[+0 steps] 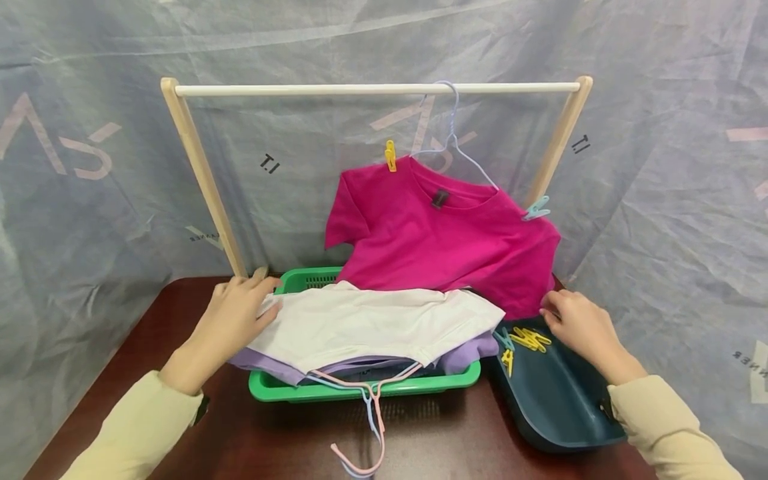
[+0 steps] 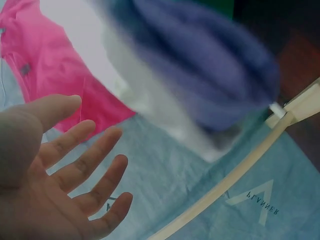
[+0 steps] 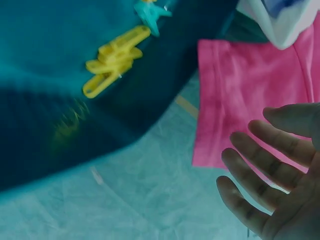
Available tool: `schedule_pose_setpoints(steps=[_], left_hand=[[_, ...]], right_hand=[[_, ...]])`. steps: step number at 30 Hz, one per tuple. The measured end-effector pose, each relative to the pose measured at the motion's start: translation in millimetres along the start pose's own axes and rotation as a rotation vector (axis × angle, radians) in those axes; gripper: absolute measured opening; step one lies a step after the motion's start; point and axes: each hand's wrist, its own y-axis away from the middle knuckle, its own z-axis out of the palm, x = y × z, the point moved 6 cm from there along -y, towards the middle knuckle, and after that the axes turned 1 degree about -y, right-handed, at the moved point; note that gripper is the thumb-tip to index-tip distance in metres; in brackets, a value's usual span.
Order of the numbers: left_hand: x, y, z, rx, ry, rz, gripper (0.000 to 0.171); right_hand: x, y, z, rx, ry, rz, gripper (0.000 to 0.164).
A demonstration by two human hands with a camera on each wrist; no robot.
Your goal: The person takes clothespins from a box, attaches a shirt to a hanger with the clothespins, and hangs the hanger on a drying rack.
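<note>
A magenta T-shirt hangs tilted from a lavender hanger. A yellow clothespin sits at its left shoulder and a light blue clothespin at its right. In front, a white garment lies on purple cloth across a green basket; a pink hanger and a pale blue one stick out toward me. Beside the white garment's left end is my left hand, fingers spread in the left wrist view. My right hand, fingers apart and holding nothing, is near the magenta shirt's right sleeve.
A white rod on wooden posts spans the back of the brown table. To the right of the basket stands a dark blue tray with several yellow clothespins and a teal clothespin. Grey sheeting hangs behind.
</note>
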Motion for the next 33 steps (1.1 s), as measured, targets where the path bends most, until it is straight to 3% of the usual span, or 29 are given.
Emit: schedule_pose_setpoints(steps=[7, 13, 21, 33], left_hand=[[7.6, 25.3, 3.3, 0.021, -0.027, 0.005, 0.028], [10.8, 38.5, 5.2, 0.023, -0.050, 0.024, 0.025], [11.8, 44.1, 10.1, -0.017, -0.052, 0.024, 0.021], [14.6, 47.3, 10.7, -0.043, -0.055, 0.056, 0.029]], right_hand=[[-12, 7, 20, -0.031, 0.026, -0.065, 0.007], [-19, 12, 37, -0.062, 0.038, -0.098, 0.013], [-27, 16, 50, -0.082, 0.052, -0.146, 0.029], [-36, 20, 67, -0.156, 0.081, -0.251, 0.032]])
